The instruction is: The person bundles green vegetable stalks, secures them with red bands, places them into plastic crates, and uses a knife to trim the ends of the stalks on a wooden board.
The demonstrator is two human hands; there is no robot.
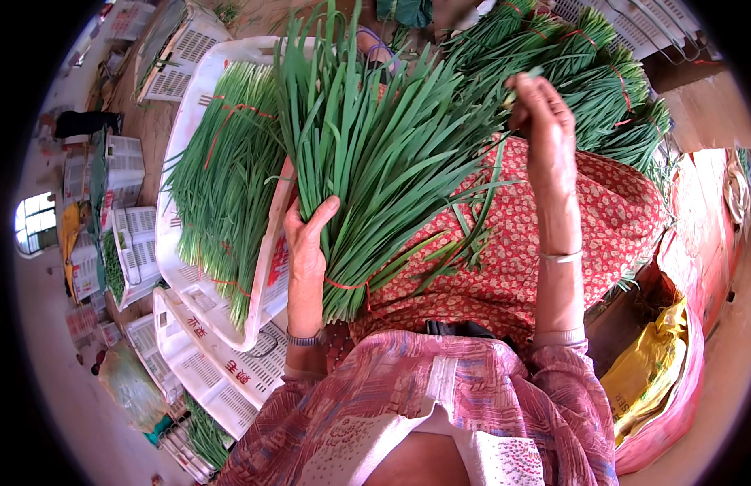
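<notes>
A thick bunch of green chives [383, 154] leans across my lap, leaf tips away from me. My left hand [310, 243] is closed round its left side, with the thumb lying over the leaves. A red tie [347, 284] circles the bunch near its lower end. To the right, my right hand [545, 121] is raised over the leaf tips, fingers curled together. At its fingertips shows what looks like a pale yellow-green bit of chive leaf [509, 99]. Loose leaves [472, 231] lie on the red floral cloth [602, 202] covering my lap.
Left of the bunch, a white plastic crate [181, 154] holds tied chives [229, 162]. Another white crate [221, 364] sits below it. More tied bundles [594, 81] are piled at the far right. A pink sack [683, 381] with a yellow bag [655, 364] stands near right.
</notes>
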